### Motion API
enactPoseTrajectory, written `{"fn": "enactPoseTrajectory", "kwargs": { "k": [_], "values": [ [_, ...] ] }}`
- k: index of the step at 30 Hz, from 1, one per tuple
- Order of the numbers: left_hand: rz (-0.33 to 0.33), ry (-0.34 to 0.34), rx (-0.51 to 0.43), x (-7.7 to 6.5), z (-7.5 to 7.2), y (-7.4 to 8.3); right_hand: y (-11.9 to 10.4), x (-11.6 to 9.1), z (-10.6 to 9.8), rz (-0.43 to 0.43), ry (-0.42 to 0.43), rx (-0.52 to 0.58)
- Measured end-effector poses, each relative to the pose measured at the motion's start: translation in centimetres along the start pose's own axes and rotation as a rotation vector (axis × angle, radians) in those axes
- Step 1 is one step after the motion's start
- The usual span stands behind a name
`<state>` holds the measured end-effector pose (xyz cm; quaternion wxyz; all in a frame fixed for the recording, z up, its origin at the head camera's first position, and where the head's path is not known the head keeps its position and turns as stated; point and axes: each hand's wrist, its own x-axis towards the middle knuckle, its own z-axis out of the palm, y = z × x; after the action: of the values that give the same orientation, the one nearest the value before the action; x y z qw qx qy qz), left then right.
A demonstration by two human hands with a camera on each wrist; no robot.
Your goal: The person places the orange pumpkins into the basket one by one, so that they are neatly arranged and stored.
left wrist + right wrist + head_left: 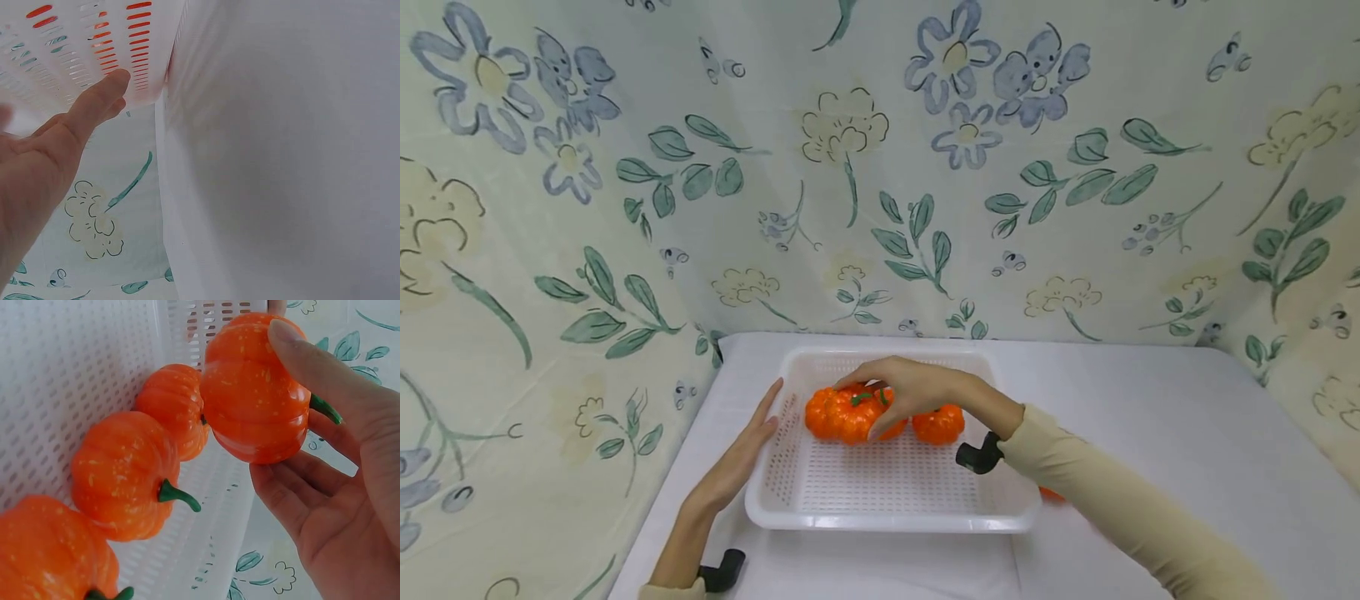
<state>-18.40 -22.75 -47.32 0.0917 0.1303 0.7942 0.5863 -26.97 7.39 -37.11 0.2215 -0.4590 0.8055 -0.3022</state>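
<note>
My right hand (910, 387) holds a small orange toy pumpkin (256, 387) with a green stem, thumb on one side and fingers on the other. It is above the white perforated plastic basket (887, 522). Several more pumpkins lie along the basket's far part, among them one at the right (938, 425) and another with its stem showing (122, 475). Against the basket's left wall rests my left hand (741, 454), its fingers extended; the left wrist view shows a fingertip (119, 76) at the slotted side.
A white cloth (1150, 433) covers the table under the basket. Part of an orange object (1051, 494) shows outside the basket, mostly hidden by the right forearm. Floral curtain (880, 183) hangs behind the table and at its sides.
</note>
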Motion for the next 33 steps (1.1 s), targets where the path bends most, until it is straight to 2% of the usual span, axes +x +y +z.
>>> {"fn": "enactPoseTrajectory", "kwargs": {
  "k": [8,16,25,33],
  "values": [
    [0.005,0.001,0.022,0.4,0.1,-0.2,-0.4,1.7,1.8,0.005,-0.045,-0.09],
    [-0.01,-0.003,0.032,0.3,0.1,0.0,-0.3,3.4,3.9,-0.042,-0.102,-0.108],
    [0.0,-0.007,0.004,0.3,-0.2,-0.1,0.1,4.5,5.9,-0.029,-0.18,-0.117],
    [-0.014,0.001,-0.014,0.1,-0.4,-0.2,0.7,5.1,7.3,-0.034,-0.19,-0.121]
  ]
}}
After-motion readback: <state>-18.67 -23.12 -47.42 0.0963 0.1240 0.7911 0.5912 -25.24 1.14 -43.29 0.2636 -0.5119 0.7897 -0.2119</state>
